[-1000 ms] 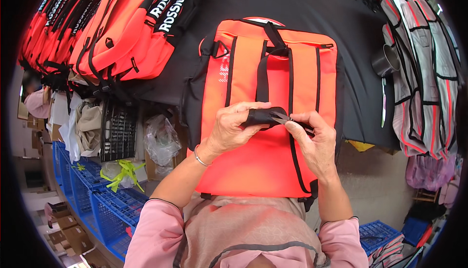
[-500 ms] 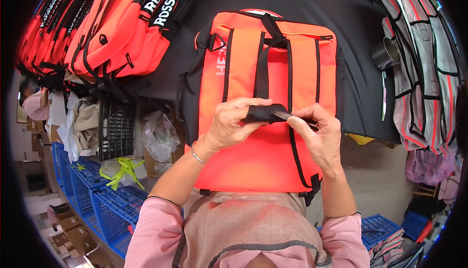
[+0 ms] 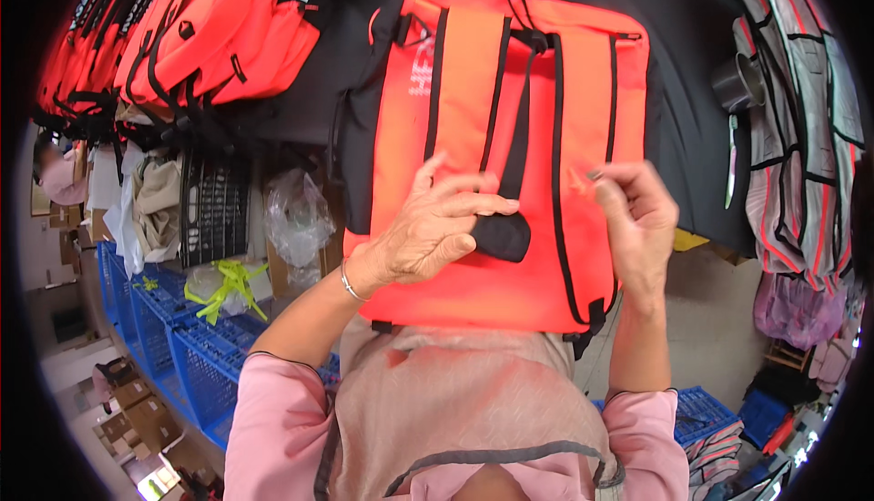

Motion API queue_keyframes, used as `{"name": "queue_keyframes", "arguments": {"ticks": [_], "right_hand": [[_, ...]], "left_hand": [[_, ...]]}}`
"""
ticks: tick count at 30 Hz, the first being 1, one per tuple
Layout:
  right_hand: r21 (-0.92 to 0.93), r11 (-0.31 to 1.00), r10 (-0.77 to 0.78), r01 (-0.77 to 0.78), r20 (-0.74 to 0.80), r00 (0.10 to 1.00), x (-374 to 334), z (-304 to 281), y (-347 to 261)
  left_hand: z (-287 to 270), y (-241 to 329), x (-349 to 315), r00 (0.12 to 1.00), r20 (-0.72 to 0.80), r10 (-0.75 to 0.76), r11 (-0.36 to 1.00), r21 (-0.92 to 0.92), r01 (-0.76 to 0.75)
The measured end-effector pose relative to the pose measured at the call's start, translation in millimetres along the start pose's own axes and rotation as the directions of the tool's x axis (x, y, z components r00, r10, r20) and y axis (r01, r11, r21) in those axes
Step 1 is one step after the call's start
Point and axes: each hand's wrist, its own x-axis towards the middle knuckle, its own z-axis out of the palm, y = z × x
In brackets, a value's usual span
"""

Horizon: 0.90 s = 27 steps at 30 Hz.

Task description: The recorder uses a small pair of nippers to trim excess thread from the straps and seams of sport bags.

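Orange backpack (image 3: pixel 541 127) lies straps up at bench (image 3: pixel 687 168)'s near edge, bottom end apparently past it. Left hand (image 3: pixel 432 228) over black tab (image 3: pixel 505 240) below the webbing (image 3: pixel 518 137), fingers spread, not clamped. Right hand (image 3: pixel 639 219) by bag's right side, thumb and fingers close, blurred, can't tell if holding anything. Best done with tab pinched flat, clear of shoulder straps (image 3: pixel 466 91), bag steady

A backpack (image 3: pixel 542 157) is laid on a cloth-covered table (image 3: pixel 687 150), flanked by piled backpacks (image 3: pixel 200 46) on the left and a metal cup (image 3: pixel 736 84) on the right, beside fabric pieces (image 3: pixel 806 123); plastic crates (image 3: pixel 196 346) are ranged at lower left.
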Motion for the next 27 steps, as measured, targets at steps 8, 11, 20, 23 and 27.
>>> {"name": "queue_keyframes", "arguments": {"ticks": [8, 11, 20, 23, 27], "right_hand": [[-0.173, 0.982, -0.098, 0.075, -0.13, 0.987, -19, 1, -3], [-0.18, 0.982, -0.056, 0.049, -0.037, 0.998, -38, 1, 5], [-0.293, 0.949, 0.157, -0.113, 0.131, 0.979, -79, 28, 26], [-0.307, 0.941, 0.198, -0.144, 0.153, 0.968, -91, 35, 24], [-0.173, 0.956, 0.261, -0.237, 0.137, 0.956, -97, 39, 34]], "left_hand": [[33, 63, -32, 0.716, -0.431, -0.549, 0.821, -0.116, 0.559], [34, 63, -56, 0.639, -0.128, -0.758, 0.636, -0.365, 0.68], [36, 68, -42, 0.571, 0.187, -0.8, 0.205, -0.808, 0.552], [40, 67, -41, 0.569, 0.172, -0.804, 0.178, -0.843, 0.508], [47, 63, -39, 0.558, 0.124, -0.82, 0.192, -0.86, 0.473]]}}
